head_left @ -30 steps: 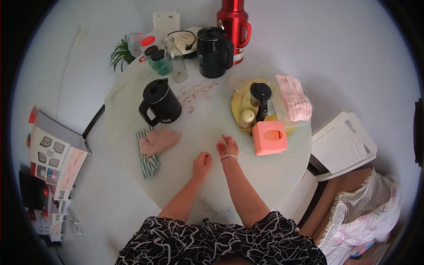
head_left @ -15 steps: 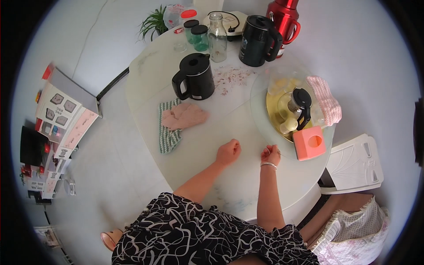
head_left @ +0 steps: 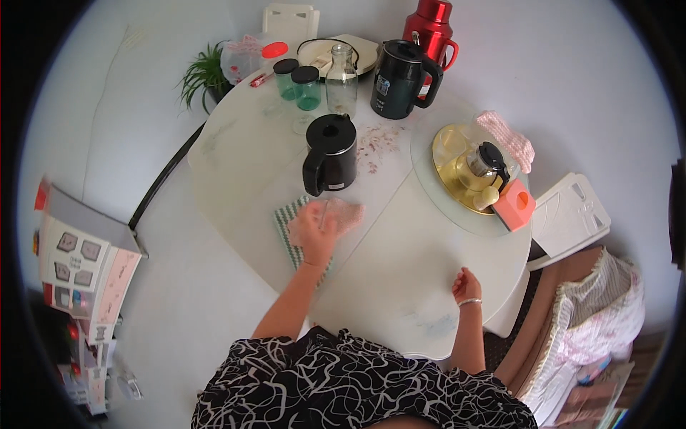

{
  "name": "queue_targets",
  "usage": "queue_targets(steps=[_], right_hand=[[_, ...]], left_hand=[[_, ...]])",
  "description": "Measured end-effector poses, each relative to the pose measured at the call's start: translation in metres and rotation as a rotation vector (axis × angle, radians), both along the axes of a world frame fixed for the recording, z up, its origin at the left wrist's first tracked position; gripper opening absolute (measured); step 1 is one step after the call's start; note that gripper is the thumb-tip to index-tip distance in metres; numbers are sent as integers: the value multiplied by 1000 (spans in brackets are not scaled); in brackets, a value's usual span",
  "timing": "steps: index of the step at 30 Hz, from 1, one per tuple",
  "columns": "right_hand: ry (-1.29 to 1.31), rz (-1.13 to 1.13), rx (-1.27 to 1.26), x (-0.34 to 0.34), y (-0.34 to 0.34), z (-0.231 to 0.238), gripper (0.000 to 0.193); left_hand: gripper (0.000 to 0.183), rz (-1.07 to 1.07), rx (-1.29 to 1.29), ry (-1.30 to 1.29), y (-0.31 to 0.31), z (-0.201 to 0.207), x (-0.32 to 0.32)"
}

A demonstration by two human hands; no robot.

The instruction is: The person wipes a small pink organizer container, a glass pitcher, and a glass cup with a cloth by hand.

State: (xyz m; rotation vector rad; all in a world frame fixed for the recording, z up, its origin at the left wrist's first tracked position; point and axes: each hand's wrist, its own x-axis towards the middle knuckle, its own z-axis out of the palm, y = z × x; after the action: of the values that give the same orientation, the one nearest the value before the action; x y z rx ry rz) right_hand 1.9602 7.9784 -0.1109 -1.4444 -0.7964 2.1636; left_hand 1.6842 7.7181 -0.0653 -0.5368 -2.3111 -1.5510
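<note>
My left hand (head_left: pixel 314 234) reaches over a crumpled pink cloth (head_left: pixel 347 214) at the left of the table. Its fingers are blurred and overlap the cloth, so I cannot tell whether they grip it. Beneath lies a green-and-white striped cloth (head_left: pixel 291 242), partly hidden by my hand and the pink one. Just beyond both cloths stands a black electric kettle (head_left: pixel 331 154), upright, its handle toward the near left. My right hand (head_left: pixel 466 286), with a bracelet at the wrist, is closed with curled fingers near the table's right side. Nothing shows in it.
A glass turntable (head_left: pixel 429 193) carries a gold tray (head_left: pixel 444 182) with a glass teapot (head_left: pixel 482 163); a coral box (head_left: pixel 514 205) sits beside it. At the back stand green jars (head_left: pixel 306 91), a glass bottle (head_left: pixel 341 89), a dark kettle (head_left: pixel 396 86) and a red flask (head_left: pixel 430 28).
My left hand has moved left and forward onto the pink cloth. My right hand has shifted right, still closed. The whole view has turned and shifted.
</note>
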Motion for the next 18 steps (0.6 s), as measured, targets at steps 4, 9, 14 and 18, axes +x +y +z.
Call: queue_targets(steps=[4, 9, 14, 18], right_hand=[[3, -106, -28, 1, -68, -15, 8], [-247, 198, 337, -24, -119, -8, 12], [-434, 261, 636, -31, -142, -2, 16], [-473, 214, 564, -36, -139, 2, 16]], left_hand=[[45, 68, -21, 122, -14, 26, -59], [33, -206, 125, -425, 10, 32, -98], [21, -294, 276, -380, 25, 17, -114], [21, -314, 332, -394, 44, 22, -124]])
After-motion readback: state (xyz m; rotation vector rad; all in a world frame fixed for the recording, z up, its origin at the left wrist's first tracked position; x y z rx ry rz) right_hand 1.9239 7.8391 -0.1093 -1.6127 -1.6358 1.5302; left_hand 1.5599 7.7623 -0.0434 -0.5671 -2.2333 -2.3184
